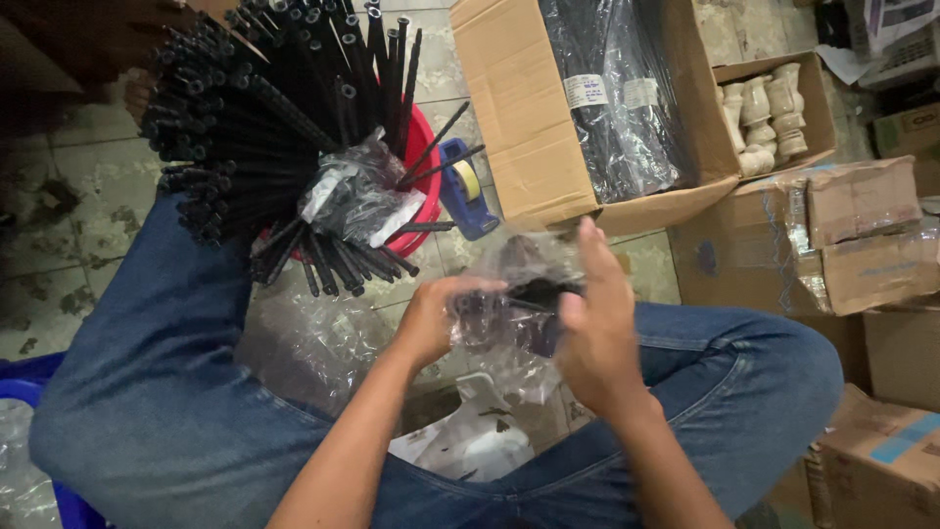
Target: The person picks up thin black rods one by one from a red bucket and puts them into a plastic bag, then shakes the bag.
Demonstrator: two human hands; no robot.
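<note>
My left hand [431, 318] and my right hand [594, 328] both grip a clear plastic bag [509, 294] with small dark parts inside, held above my lap between my jeans-clad knees. The left fingers curl over the bag's left side; the right hand presses on its right side with fingers raised. A big bundle of black rods [264, 108] leans out of a red tub [423, 167] just beyond my left knee, with a crumpled clear wrapper around its lower ends.
A blue tape dispenser [465, 191] lies by the tub. An open cardboard box [519, 118] holds black bundles in plastic; a second box holds pale turned pieces [764, 113]. More cartons [862, 245] stack at right. White plastic bags [480, 441] lie under my hands.
</note>
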